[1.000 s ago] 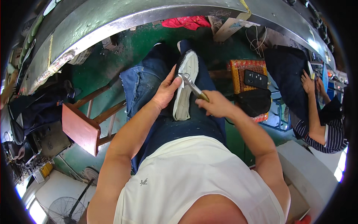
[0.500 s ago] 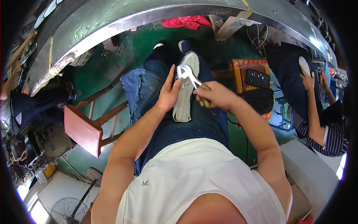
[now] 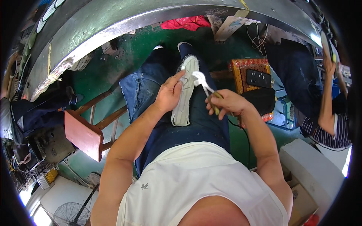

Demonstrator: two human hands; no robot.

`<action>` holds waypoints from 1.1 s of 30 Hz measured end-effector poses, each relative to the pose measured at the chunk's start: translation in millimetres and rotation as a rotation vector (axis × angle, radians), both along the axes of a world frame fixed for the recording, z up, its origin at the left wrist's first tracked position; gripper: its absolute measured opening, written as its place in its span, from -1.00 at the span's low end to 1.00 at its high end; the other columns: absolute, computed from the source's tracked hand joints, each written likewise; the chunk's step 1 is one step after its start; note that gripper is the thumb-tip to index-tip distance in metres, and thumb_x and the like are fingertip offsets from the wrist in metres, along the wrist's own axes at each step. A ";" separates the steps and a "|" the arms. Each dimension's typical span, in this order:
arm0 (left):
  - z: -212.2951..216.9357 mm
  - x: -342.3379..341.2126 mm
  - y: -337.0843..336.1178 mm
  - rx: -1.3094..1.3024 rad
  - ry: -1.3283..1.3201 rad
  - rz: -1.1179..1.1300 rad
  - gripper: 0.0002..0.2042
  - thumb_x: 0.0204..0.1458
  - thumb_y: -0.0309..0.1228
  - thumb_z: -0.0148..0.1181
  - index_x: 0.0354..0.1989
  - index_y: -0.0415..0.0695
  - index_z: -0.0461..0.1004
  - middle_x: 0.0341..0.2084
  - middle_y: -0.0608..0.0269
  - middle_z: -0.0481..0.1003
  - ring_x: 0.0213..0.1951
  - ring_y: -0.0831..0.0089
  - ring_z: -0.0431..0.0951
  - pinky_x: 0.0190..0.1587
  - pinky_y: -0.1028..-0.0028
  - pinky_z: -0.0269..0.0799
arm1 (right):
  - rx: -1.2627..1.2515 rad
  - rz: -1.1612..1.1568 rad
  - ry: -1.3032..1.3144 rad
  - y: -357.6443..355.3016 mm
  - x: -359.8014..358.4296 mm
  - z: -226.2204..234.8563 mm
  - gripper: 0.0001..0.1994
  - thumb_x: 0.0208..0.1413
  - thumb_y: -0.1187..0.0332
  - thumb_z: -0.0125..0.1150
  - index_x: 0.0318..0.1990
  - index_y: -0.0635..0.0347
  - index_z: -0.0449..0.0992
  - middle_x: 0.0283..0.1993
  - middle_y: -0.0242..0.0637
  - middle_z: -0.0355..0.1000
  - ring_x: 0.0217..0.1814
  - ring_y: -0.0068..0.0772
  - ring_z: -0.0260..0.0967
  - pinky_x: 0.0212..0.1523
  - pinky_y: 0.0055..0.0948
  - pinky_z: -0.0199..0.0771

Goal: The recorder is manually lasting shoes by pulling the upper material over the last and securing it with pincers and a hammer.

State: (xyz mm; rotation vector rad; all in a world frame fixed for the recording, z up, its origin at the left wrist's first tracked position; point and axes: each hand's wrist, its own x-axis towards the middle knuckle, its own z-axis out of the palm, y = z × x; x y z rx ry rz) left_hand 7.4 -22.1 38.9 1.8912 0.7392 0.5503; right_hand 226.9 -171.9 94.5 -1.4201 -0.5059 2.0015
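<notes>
A pale shoe lies lengthwise on my lap, underside up, its toe pointing away from me and dark, rough edging along its rim. My left hand grips the shoe's left side, with fingertips at the edge near the forefoot. To the right of the shoe, my right hand is closed around the handles of metal lasting pincers. Their bright jaws are just off the shoe's right edge, and the gap between the jaws is too glary to read. The palm side of my left hand is hidden.
A pink-topped wooden stool stands left. At right, a beaded seat holds a black phone-like device and a black bag. A long metal-edged bench curves across the front. Another person's arm works at far right.
The pincers have come off the shoe and moved right and toward me with my right hand. My left index finger has bent down onto the shoe's edge.
</notes>
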 end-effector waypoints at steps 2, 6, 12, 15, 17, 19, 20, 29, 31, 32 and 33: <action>2.1 -1.2 0.6 0.001 0.010 -0.031 -0.64 0.27 -0.48 0.03 0.23 -0.11 0.43 -0.04 -0.07 0.54 -0.01 -0.01 0.57 0.10 0.31 0.47 | 0.121 0.126 -0.415 16.8 6.0 13.6 -0.63 0.42 0.10 -0.05 -0.07 0.31 0.44 -0.31 -0.34 0.48 -0.34 -0.51 0.51 -0.56 -0.49 0.50; 2.1 -0.2 -0.8 0.001 0.033 -0.057 -0.65 0.28 -0.49 0.01 0.23 -0.11 0.43 -0.09 -0.05 0.54 -0.07 0.01 0.58 0.06 0.30 0.48 | 0.382 0.220 -0.754 64.5 6.2 3.6 -0.57 0.41 0.07 -0.05 -0.26 0.34 0.44 -0.46 -0.24 0.47 -0.49 -0.35 0.48 -0.43 -0.25 0.48; 5.9 -5.9 3.6 -0.060 0.086 -0.134 -0.66 0.30 -0.50 -0.01 0.23 -0.08 0.44 0.00 -0.09 0.49 0.03 0.05 0.55 0.12 0.33 0.46 | 0.381 0.291 -0.776 75.9 12.6 8.4 -0.49 0.41 0.03 -0.07 -0.37 0.37 0.45 -0.52 -0.15 0.48 -0.51 -0.29 0.50 -0.39 -0.25 0.49; -4.4 -8.1 2.1 0.042 0.076 -0.182 -0.57 0.32 -0.45 -0.02 0.36 -0.09 0.29 0.11 -0.13 0.45 0.14 -0.01 0.49 0.22 0.32 0.39 | 0.298 0.364 -0.770 73.5 14.0 -1.7 -0.51 0.42 0.05 -0.08 -0.36 0.35 0.46 -0.50 -0.20 0.48 -0.50 -0.38 0.50 -0.41 -0.33 0.48; -9.1 -3.5 -9.1 -0.079 0.016 0.066 -0.43 0.32 -0.35 0.03 0.47 -0.16 0.06 0.21 -0.19 0.40 0.23 -0.06 0.43 0.30 0.31 0.29 | 0.318 0.339 -0.735 70.5 11.2 0.6 -0.51 0.42 0.05 -0.09 -0.36 0.35 0.46 -0.50 -0.21 0.48 -0.50 -0.41 0.50 -0.41 -0.34 0.48; -2.6 -6.6 -4.5 -0.189 0.159 0.031 -0.38 0.33 -0.36 0.03 0.50 -0.20 -0.06 0.24 -0.15 0.37 0.25 0.07 0.41 0.32 0.35 0.25 | 0.272 0.299 -0.712 68.3 1.9 17.8 -0.49 0.40 0.01 -0.07 -0.31 0.38 0.48 -0.47 0.00 0.51 -0.42 -0.08 0.54 -0.29 -0.11 0.50; -0.3 -7.3 -0.2 -0.297 0.300 -0.012 -0.32 0.34 -0.36 0.03 0.52 -0.23 -0.17 0.26 -0.11 0.35 0.26 0.20 0.39 0.34 0.38 0.20 | 0.269 0.301 -0.714 60.3 -4.0 18.8 -0.49 0.40 0.01 -0.07 -0.31 0.38 0.48 -0.47 0.00 0.51 -0.42 -0.08 0.54 -0.29 -0.11 0.50; 1.9 -7.5 24.8 -0.831 0.058 -0.177 -0.49 0.24 -0.41 0.23 0.31 -0.26 0.23 0.09 0.18 0.48 0.12 0.46 0.44 0.26 0.39 0.32 | 0.259 0.432 -0.787 20.5 6.3 37.8 -0.63 0.25 0.11 0.17 -0.29 0.34 0.51 -0.29 0.17 0.53 -0.16 0.27 0.49 -0.14 -0.05 0.47; 1.9 -8.4 30.2 -0.840 0.063 -0.186 -0.49 0.23 -0.41 0.24 0.31 -0.26 0.24 0.09 0.18 0.48 0.12 0.46 0.44 0.26 0.39 0.31 | 0.171 0.555 -0.667 10.1 -1.0 51.3 -0.72 0.19 0.22 0.22 -0.24 0.34 0.52 -0.31 0.14 0.54 -0.17 0.18 0.53 -0.15 -0.09 0.49; 2.9 -5.8 33.0 -0.844 0.070 -0.215 -0.49 0.22 -0.41 0.25 0.30 -0.26 0.25 0.08 0.19 0.49 0.12 0.46 0.45 0.26 0.39 0.31 | 0.165 0.554 -0.666 4.9 -6.4 49.3 -0.72 0.19 0.22 0.22 -0.24 0.34 0.52 -0.31 0.14 0.54 -0.17 0.18 0.53 -0.15 -0.09 0.49; 5.7 -3.8 34.7 -0.872 0.083 -0.214 -0.49 0.22 -0.41 0.25 0.30 -0.25 0.25 0.09 0.19 0.49 0.12 0.46 0.45 0.27 0.39 0.30 | 0.320 0.655 -0.747 -0.4 -12.2 43.9 -0.72 0.19 0.25 0.21 -0.20 0.35 0.51 -0.29 0.12 0.55 -0.16 0.11 0.55 -0.16 -0.10 0.50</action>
